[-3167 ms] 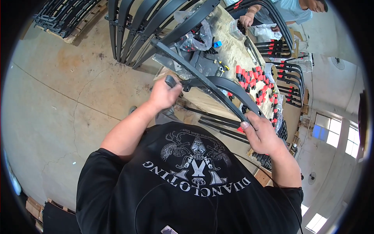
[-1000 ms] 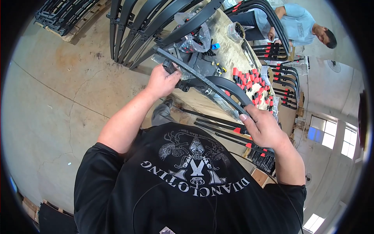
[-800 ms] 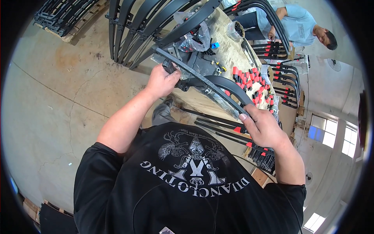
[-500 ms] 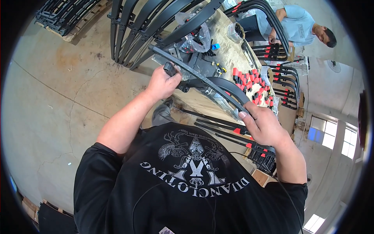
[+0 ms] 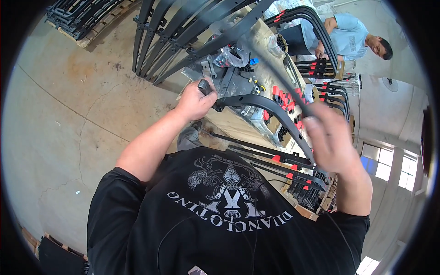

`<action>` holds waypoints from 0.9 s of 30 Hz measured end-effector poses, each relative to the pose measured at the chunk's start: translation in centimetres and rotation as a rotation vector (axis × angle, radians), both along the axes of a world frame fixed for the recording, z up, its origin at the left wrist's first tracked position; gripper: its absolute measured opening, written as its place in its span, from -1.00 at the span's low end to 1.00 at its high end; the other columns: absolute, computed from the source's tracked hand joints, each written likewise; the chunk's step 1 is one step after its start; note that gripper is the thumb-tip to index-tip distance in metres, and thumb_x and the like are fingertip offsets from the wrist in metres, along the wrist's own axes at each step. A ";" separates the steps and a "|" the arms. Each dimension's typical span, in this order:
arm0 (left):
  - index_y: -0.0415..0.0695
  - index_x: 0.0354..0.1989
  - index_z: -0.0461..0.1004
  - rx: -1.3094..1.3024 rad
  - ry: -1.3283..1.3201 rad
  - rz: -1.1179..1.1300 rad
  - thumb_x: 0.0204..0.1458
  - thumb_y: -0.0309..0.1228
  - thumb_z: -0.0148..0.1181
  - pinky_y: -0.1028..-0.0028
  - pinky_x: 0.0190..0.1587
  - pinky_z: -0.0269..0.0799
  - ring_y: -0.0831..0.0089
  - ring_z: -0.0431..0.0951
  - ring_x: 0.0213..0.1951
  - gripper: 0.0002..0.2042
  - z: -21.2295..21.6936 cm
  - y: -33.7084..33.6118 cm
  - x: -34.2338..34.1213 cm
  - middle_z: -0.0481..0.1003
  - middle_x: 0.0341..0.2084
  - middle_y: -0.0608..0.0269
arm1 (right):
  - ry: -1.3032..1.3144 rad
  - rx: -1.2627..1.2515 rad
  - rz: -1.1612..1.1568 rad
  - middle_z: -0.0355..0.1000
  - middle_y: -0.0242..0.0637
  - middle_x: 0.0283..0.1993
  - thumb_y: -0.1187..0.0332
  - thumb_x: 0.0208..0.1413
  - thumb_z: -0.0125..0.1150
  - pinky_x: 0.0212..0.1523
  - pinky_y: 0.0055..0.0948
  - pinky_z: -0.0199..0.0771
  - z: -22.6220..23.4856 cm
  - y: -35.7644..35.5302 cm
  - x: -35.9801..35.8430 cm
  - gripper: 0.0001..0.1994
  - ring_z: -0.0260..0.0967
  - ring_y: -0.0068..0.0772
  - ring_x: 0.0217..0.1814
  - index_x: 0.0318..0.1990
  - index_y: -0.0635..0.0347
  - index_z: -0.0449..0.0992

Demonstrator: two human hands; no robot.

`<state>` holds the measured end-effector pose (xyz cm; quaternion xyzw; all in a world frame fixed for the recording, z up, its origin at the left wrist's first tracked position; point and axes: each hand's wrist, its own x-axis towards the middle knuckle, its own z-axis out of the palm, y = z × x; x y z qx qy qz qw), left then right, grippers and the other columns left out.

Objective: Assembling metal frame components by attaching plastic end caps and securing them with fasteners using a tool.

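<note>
My left hand (image 5: 198,101) is closed around the near-left end of a black curved metal tube (image 5: 270,104), with a dark stub sticking up past the thumb. From there the tube arches right over the workbench edge and bends down toward my right side. My right hand (image 5: 332,140), smeared by motion, grips the lower end of a long dark bar (image 5: 279,73). This bar slants up and left above the tube, apart from it, and is blurred. A wrench-like metal tool (image 5: 209,68) lies on the bench just beyond my left hand.
Black curved frames (image 5: 160,41) stand at the bench's far left. Red and black clips (image 5: 285,98), a clear plastic bag (image 5: 233,57) and a white tub (image 5: 277,44) sit on the workbench (image 5: 266,59). Another person (image 5: 350,36) works at the far right. Black rails (image 5: 275,158) lie below.
My right hand has swung the long bar up and right, away from the curved tube, which shows more fully now. My left hand has stayed nearly in place.
</note>
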<state>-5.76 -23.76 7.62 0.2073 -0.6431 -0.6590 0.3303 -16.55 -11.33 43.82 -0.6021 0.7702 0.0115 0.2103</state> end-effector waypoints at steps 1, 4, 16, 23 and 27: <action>-0.20 -0.37 0.47 0.013 -0.013 -0.012 0.00 -0.37 0.19 0.24 -0.27 0.47 0.10 0.56 -0.39 -0.85 0.2 0.0 0.1 0.53 -0.50 0.02 | -0.039 -0.194 -0.026 0.31 -0.22 -0.58 0.16 0.37 -0.03 -0.50 -0.30 0.33 0.6 -0.5 0.6 -0.68 0.34 -0.23 -0.57 -0.27 0.27 0.39; -0.20 -0.36 0.47 0.034 -0.031 -0.017 0.00 -0.36 0.20 0.23 -0.25 0.47 0.06 0.57 -0.36 -0.84 0.0 0.1 0.3 0.55 -0.46 0.01 | -0.371 -0.481 -0.048 0.27 -0.43 -0.55 0.08 0.37 -0.07 -0.52 -0.51 0.20 -0.6 -0.7 0.5 -0.64 0.19 -0.53 -0.58 -0.31 0.20 0.39; -0.20 -0.41 0.45 -0.035 -0.349 -0.094 -0.01 -0.32 0.23 0.11 -0.23 0.46 -0.10 0.54 -0.31 -0.81 -7.9 3.7 4.1 0.53 -0.47 -0.07 | 0.020 0.115 -0.168 0.39 0.08 -0.55 0.24 0.39 -0.03 -0.44 0.01 0.38 -6.8 2.9 -2.3 -0.73 0.42 0.26 -0.47 -0.19 0.33 0.39; -0.19 -0.46 0.46 0.178 -0.305 -0.097 -0.01 -0.36 0.20 0.33 -0.36 0.41 0.34 0.46 -0.53 -0.85 -7.9 -0.6 3.7 0.47 -0.60 0.15 | -0.015 0.031 -0.196 0.35 0.01 -0.55 0.27 0.38 -0.03 -0.43 -0.07 0.38 -9.7 5.9 -5.3 -0.76 0.41 0.18 -0.47 -0.23 0.29 0.37; -0.19 -0.46 0.49 0.520 -0.157 -0.122 0.01 -0.51 0.17 0.51 -0.23 0.38 0.54 0.47 -0.39 -0.94 -9.0 -1.5 3.7 0.51 -0.50 0.34 | -0.090 -0.030 -0.228 0.30 -0.06 -0.59 0.31 0.34 0.05 -0.45 -0.10 0.36 -11.3 6.9 -5.1 -0.80 0.38 0.14 -0.51 -0.27 0.27 0.36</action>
